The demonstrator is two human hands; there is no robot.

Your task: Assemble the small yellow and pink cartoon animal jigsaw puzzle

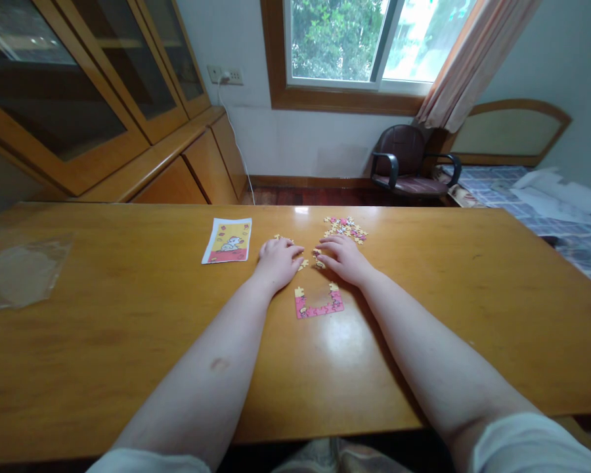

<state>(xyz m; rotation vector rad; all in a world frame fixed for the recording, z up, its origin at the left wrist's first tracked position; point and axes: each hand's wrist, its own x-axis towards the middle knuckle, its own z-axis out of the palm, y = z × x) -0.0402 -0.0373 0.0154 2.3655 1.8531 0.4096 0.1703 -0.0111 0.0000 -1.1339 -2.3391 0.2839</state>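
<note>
Both my hands rest palm down on a wooden table (103, 315). My left hand (277, 259) has its fingers stretched towards a few loose yellow puzzle pieces (304, 264). My right hand (343, 257) lies opposite, fingertips touching small pieces (318, 258) between the hands. Just nearer than the hands lies a joined U-shaped strip of pink and yellow puzzle border (319, 304). A heap of loose pieces (345, 228) sits beyond my right hand. A picture card (228, 240) showing the puzzle image lies left of my left hand.
A clear plastic bag (22, 270) lies at the table's left. Wooden cabinets with glass doors (79, 98) stand on the left. A dark office chair (408, 164) is under the window, and a bed with papers (546, 197) is at the right.
</note>
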